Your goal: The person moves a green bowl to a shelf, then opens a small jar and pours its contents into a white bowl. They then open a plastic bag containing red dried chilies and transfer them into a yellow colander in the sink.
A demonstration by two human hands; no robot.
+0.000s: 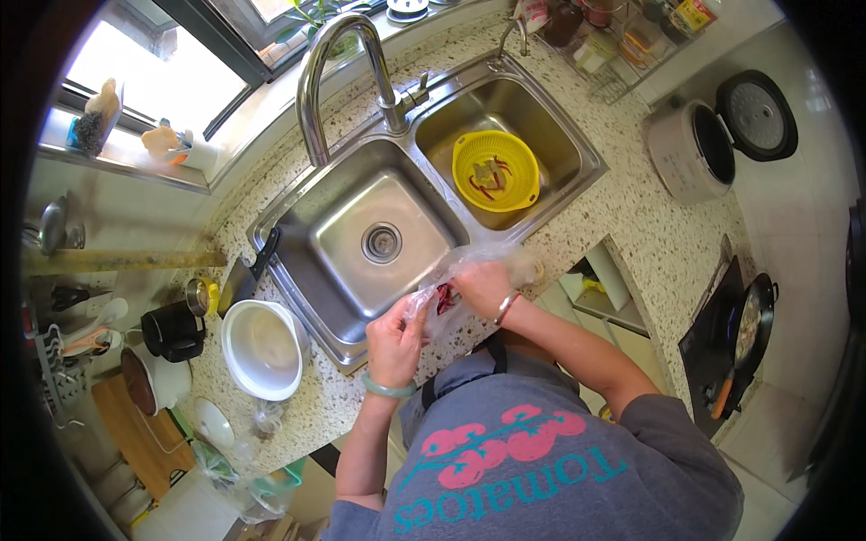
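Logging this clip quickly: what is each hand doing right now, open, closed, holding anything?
Left hand: closed on the clear plastic bag, at its lower end.
Right hand: closed on the same bag, near the red pieces inside.

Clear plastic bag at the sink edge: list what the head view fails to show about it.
- Dark red contents of the clear plastic bag: too small and crumpled over to identify.
- Left hand and right hand: fingertips buried in plastic, exact grip unclear.
- Bag's opening: hidden by folds.
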